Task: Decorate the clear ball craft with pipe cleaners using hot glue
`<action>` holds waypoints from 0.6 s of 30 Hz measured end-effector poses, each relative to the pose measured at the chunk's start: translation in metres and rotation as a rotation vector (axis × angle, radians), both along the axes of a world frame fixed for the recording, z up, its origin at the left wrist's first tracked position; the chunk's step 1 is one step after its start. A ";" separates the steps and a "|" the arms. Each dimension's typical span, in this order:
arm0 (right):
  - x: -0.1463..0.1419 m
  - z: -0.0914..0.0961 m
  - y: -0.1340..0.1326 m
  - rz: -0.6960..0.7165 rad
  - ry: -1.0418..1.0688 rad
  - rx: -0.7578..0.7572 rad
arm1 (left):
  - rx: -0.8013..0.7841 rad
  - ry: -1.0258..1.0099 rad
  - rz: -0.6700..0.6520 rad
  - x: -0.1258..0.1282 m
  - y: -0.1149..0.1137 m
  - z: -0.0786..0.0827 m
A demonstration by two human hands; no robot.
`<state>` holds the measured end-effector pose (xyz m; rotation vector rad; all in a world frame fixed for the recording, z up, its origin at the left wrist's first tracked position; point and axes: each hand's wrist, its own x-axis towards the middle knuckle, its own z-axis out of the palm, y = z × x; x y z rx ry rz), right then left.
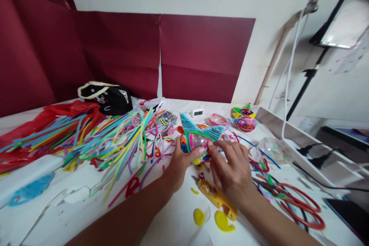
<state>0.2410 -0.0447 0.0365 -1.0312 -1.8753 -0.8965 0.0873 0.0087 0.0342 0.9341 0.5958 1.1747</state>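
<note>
Pipe-cleaner ornament (pixel 198 138) sits clasped between left hand (pixel 180 163) and right hand (pixel 230 169), both grips grasping it; loose sticks (pixel 115 142) at nine o'clock, yellow glue gun (pixel 216 196) at six.

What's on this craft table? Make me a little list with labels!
Left hand: grips the colourful craft piece from the left
Right hand: fingertips touching the same piece from the right
Craft piece: clear ball in the middle, two blue fuzzy ears on top
Left of the hands: pile of bright pipe cleaners
Near edge: yellow coils
Right side: red rings
Back: black bag, small white clock
Surface: white table
</note>
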 end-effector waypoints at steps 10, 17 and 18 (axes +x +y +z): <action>-0.001 -0.002 0.000 0.001 -0.031 -0.007 | 0.038 -0.014 0.033 0.001 -0.003 0.000; -0.003 -0.005 0.000 -0.001 -0.039 -0.011 | -0.017 -0.016 0.101 0.004 -0.002 -0.001; -0.004 -0.005 0.000 0.001 -0.040 -0.014 | -0.029 -0.014 0.111 0.004 -0.002 -0.001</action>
